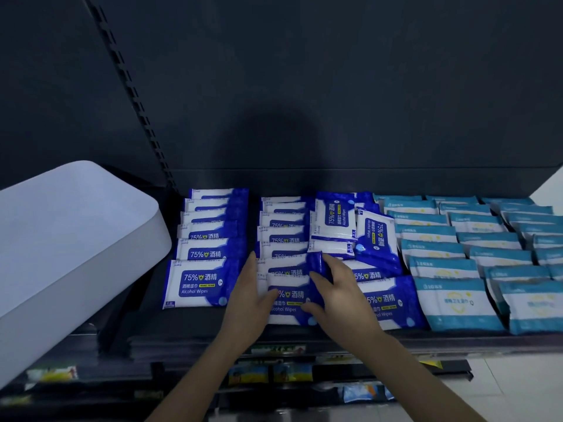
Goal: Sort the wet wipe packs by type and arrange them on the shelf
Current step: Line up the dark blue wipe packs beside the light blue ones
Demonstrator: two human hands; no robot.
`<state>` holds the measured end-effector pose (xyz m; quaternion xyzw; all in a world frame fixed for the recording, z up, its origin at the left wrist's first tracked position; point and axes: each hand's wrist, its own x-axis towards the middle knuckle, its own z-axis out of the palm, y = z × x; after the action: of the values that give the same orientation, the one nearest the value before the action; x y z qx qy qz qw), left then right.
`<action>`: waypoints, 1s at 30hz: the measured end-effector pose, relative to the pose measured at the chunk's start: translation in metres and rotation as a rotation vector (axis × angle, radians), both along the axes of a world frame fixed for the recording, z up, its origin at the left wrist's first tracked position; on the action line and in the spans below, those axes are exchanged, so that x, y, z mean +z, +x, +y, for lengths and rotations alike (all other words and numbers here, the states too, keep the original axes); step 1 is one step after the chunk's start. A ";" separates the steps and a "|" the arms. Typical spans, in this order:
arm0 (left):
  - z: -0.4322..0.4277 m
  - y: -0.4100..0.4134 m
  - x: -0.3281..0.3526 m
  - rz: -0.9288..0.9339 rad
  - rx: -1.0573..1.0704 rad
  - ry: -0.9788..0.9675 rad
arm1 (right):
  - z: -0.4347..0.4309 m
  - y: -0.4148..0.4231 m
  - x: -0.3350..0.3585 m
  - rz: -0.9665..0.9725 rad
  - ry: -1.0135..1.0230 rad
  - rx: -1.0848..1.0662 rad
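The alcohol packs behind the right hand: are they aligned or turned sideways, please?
Sideways: print on those packs runs vertically, unlike neighbouring rows.

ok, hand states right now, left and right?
Left hand: open, straight fingers against the front alcohol wipe pack.
Right hand: closed, gripping that pack's right end.

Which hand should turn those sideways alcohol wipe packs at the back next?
Right, probably: the right hand sits directly before the sideways packs, though it grips an alcohol wipe pack; the left hand rests farther left.
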<state>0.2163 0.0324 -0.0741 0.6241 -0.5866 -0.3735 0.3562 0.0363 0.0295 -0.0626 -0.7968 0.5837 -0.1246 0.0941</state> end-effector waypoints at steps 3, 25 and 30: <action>-0.002 0.003 -0.006 0.032 -0.064 -0.006 | 0.003 -0.002 -0.005 0.078 -0.052 0.029; -0.003 -0.013 0.014 -0.300 -0.112 -0.159 | -0.010 -0.022 0.021 -0.120 -0.161 0.066; -0.047 -0.041 0.046 0.000 -0.170 0.001 | -0.054 -0.040 0.049 -0.290 -0.128 -0.186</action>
<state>0.1758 -0.0151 -0.0279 0.5724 -0.6372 -0.4027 0.3228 -0.0038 -0.0247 -0.0139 -0.7175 0.6259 -0.2834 0.1144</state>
